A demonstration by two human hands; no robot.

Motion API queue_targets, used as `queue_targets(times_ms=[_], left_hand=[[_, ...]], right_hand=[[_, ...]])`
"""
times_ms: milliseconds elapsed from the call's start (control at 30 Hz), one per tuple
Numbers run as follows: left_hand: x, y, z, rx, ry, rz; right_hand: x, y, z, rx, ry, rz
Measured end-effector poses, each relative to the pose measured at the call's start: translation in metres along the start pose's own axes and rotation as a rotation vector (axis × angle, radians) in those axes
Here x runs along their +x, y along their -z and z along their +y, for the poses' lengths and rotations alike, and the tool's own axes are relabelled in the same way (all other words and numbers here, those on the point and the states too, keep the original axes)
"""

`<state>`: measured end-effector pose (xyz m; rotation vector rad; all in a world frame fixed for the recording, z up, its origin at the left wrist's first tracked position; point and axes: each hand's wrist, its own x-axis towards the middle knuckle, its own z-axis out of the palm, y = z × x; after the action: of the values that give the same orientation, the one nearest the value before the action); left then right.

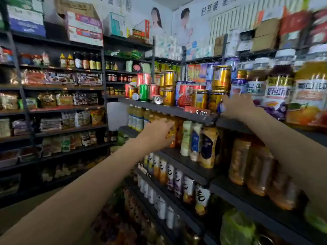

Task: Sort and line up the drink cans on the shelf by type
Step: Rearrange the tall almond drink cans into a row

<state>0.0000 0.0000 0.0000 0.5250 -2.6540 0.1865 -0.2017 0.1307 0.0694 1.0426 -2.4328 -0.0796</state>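
Right hand (pixel 238 107) reaches to the front edge of the can shelf (pixel 177 110), fingers curled about a small can with a blue and white end (pixel 221 106); motion blur prevents confirming a firm grip. Left hand (pixel 157 134) extends toward bottles on the tier below, fingers loosely bent; whether it holds or touches anything cannot be told. Drink cans stand mixed on the shelf: gold cans (pixel 221 77) stacked in twos, a green can (pixel 143 92) among red cans (pixel 184 96), and two cans lying on their sides (pixel 158 99). A red price tag (pixel 197 112) hangs on the shelf edge.
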Motion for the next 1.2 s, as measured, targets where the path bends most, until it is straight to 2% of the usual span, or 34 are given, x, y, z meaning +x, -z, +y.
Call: queue_targets(times_ms=[100, 233, 367, 467, 567, 633, 733, 833, 933, 1200], left_hand=[[0.059, -0.010, -0.038, -0.138, -0.120, 0.025], [0.125, -0.019, -0.051, -0.586, -0.198, 0.084], [0.162, -0.038, -0.032, -0.772, -0.329, 0.080], [0.178, -0.045, -0.017, -0.760, -0.433, 0.119], [0.187, -0.045, -0.007, -0.730, -0.454, 0.180], [0.195, -0.041, -0.006, -0.683, -0.450, 0.244], [0.207, -0.033, -0.008, -0.656, -0.414, 0.369], [0.216, -0.030, -0.009, -0.610, -0.375, 0.427], [0.224, -0.032, -0.010, -0.547, -0.354, 0.394], [0.243, -0.042, -0.015, -0.531, -0.327, 0.367]], right_hand=[[0.037, -0.003, -0.003, -0.013, -0.139, -0.046], [0.057, -0.004, 0.004, 0.024, -0.197, -0.226], [0.057, -0.008, 0.007, 0.086, -0.242, -0.214], [0.058, -0.011, 0.007, 0.118, -0.236, -0.176], [0.052, -0.011, 0.008, 0.178, -0.228, -0.097], [0.047, -0.003, 0.008, 0.297, -0.238, 0.025], [0.046, 0.016, 0.007, 0.540, -0.256, 0.310], [0.051, 0.025, 0.009, 0.622, -0.336, 0.478], [0.055, 0.024, 0.014, 0.525, -0.415, 0.482], [0.066, 0.005, 0.021, 0.243, -0.450, 0.317]])
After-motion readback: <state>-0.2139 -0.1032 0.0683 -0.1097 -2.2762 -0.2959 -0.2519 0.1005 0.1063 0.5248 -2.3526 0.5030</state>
